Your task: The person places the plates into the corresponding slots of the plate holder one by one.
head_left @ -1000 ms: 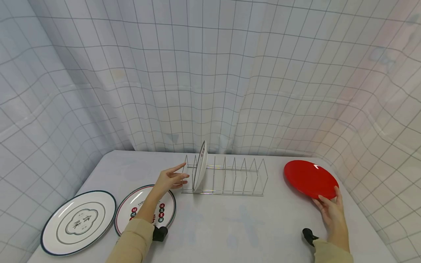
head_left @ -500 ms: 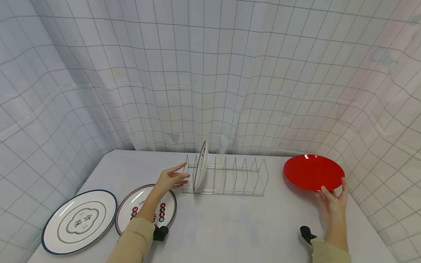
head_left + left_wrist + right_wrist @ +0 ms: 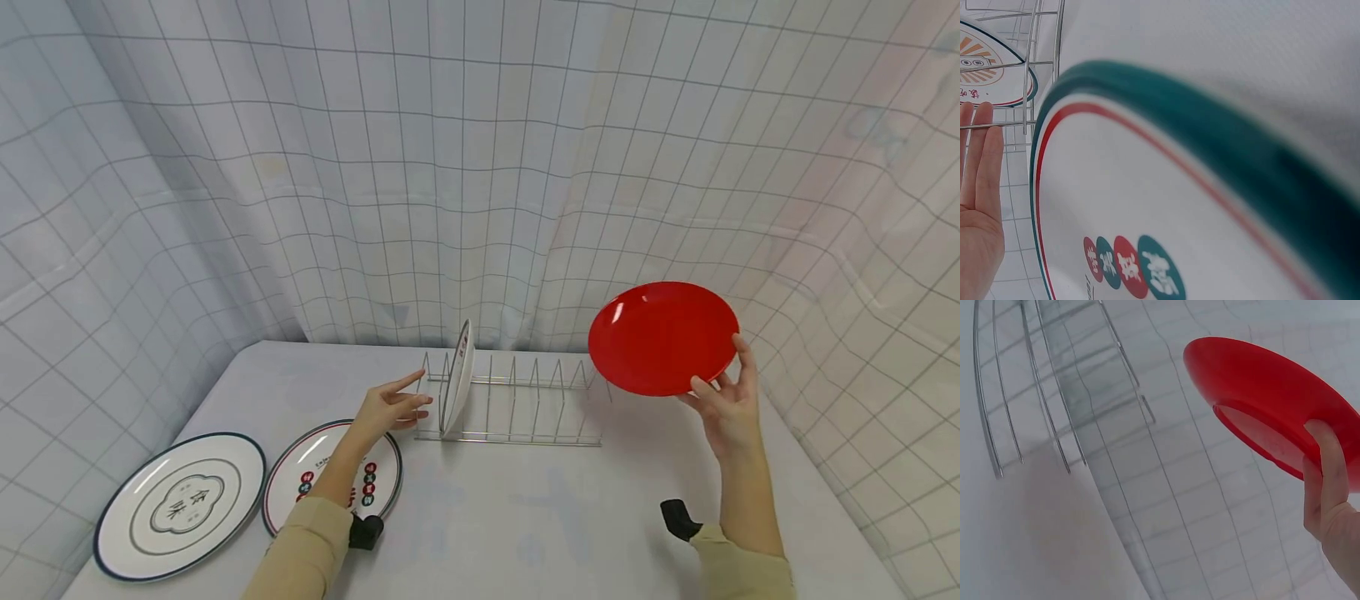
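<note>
My right hand (image 3: 723, 408) grips the near right rim of a red plate (image 3: 660, 337), held up in the air right of the wire dish rack (image 3: 525, 440). In the right wrist view, fingers (image 3: 1329, 456) lie against the underside of the plate. One white plate (image 3: 457, 383) stands on edge in a left slot of the rack. At the rack's left end, my left hand (image 3: 386, 408) has its fingers extended, the tips right at the end wires. Below the left forearm lies a white plate with red and green dots (image 3: 375, 479), partly hidden by the arm.
At the far left of the white table (image 3: 525, 533) lies a white plate with a blue rim (image 3: 232, 454). A grid-patterned curtain (image 3: 480, 208) rises behind the rack and along both sides.
The red plate has risen off the table and moved left toward the rack with my right hand, its upper face tilting toward the head camera. My left hand has stayed in place.
</note>
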### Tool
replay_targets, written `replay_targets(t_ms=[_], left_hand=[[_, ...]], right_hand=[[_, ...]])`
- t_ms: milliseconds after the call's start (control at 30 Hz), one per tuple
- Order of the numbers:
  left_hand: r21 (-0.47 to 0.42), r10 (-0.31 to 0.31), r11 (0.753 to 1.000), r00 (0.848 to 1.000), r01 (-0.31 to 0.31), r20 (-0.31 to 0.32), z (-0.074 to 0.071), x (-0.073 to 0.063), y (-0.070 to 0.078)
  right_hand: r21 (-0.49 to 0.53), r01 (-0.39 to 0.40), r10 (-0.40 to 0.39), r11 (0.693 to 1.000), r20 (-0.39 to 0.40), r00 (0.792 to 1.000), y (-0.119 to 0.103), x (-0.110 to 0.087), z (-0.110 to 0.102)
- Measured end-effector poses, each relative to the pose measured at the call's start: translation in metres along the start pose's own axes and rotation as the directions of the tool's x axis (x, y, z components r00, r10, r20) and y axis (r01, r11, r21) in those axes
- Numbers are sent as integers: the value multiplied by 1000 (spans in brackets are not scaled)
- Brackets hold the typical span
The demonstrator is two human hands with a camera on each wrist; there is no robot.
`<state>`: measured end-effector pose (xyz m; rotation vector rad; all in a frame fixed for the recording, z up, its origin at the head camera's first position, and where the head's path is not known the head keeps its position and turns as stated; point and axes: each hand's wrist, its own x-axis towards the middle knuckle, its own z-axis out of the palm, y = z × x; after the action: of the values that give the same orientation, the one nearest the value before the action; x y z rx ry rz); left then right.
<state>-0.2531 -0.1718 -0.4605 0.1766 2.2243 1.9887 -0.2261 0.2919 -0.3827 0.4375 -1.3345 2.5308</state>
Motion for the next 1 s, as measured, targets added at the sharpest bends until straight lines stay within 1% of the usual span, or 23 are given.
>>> replay_targets(t_ms=[67, 133, 233, 333, 467, 600, 800, 900, 1000], left_hand=[[-1, 1, 1000, 1000, -1, 0, 0, 0, 0], [-1, 1, 1000, 1000, -1, -2, 0, 0, 0], [1, 1, 1000, 1000, -1, -4, 0, 0, 0], [1, -2, 1000, 1000, 2, -7, 1, 0, 1], [2, -2, 1000, 1000, 2, -8, 1, -1, 3], [8, 3, 1000, 1000, -3, -4, 0, -1, 4], [12, 6, 1000, 1000, -6, 7, 1, 1, 1], [10, 4, 1000, 1000, -4, 1, 1, 1, 0], [11, 0, 1000, 1000, 0, -3, 1, 1, 0]], right_hand=[[-31, -31, 32, 999, 55, 998, 5, 2, 14], [-65, -67, 73, 996, 93, 993, 11, 3, 28], [-130, -128, 144, 983, 124, 982, 22, 5, 48], [-205, -180, 210, 962, 136, 968, 33, 5, 67], [-296, -219, 274, 930, 157, 949, 46, 6, 89], [-367, -225, 307, 903, 182, 934, 57, 7, 108], [-479, -179, 316, 859, 222, 923, 68, 8, 133], [-532, -163, 328, 831, 232, 916, 73, 8, 147], [-582, -160, 347, 797, 225, 911, 77, 7, 159]])
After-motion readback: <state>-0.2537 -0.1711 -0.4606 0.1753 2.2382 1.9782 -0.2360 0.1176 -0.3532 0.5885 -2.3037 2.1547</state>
